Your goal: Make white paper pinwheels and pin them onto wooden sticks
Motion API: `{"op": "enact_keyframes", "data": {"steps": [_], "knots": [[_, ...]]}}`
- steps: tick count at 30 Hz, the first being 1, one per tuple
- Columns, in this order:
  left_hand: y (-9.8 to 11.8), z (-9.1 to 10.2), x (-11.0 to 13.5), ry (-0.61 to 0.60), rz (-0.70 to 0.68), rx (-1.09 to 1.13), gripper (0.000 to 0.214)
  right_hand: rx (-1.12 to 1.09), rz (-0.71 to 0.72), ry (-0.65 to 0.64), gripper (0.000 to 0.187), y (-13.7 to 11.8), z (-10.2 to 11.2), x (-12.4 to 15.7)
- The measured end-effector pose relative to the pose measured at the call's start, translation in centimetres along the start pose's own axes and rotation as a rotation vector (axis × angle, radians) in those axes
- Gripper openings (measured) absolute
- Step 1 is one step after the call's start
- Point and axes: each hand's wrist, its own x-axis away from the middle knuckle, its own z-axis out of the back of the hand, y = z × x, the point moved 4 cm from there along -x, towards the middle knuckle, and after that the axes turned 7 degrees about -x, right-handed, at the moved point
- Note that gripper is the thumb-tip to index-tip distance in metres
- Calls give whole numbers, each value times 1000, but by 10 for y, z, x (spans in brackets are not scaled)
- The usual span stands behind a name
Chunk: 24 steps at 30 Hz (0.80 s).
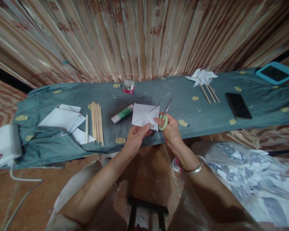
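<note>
My left hand (136, 134) pinches the near edge of a folded white paper square (144, 115) held over the blue-grey cloth-covered board (69, 96). To its right, my right hand (171, 130) is closed on a pair of scissors (165, 114) with pale green handles; the blades point up and away, next to the paper's right edge. A silver bangle sits on my right wrist. A green and white glue stick (122, 113) lies just left of the paper.
Several wooden sticks (97, 122) and white paper sheets (62, 119) lie at left. A small red box of pins (128, 86) is at the back. White paper pinwheels (202, 77) on sticks, a black phone (238, 106) and a teal tablet (276, 73) lie at right. A bag of paper scraps (250, 176) sits on the floor.
</note>
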Motion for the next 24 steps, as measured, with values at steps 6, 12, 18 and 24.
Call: {"op": "enact_keyframes", "data": {"steps": [6, 12, 18, 24], "knots": [[3, 7, -6, 163, -69, 19, 50, -45, -40, 0, 45, 5, -9, 3], [4, 14, -9, 167, -57, -14, 44, -33, -95, -53, 49, 5, -10, 10], [18, 25, -16, 172, -121, -20, 39, 117, -81, -187, 44, 1, -9, 21], [41, 43, -25, 230, -250, -44, 32, 227, -183, -425, 51, 9, -6, 43]]}}
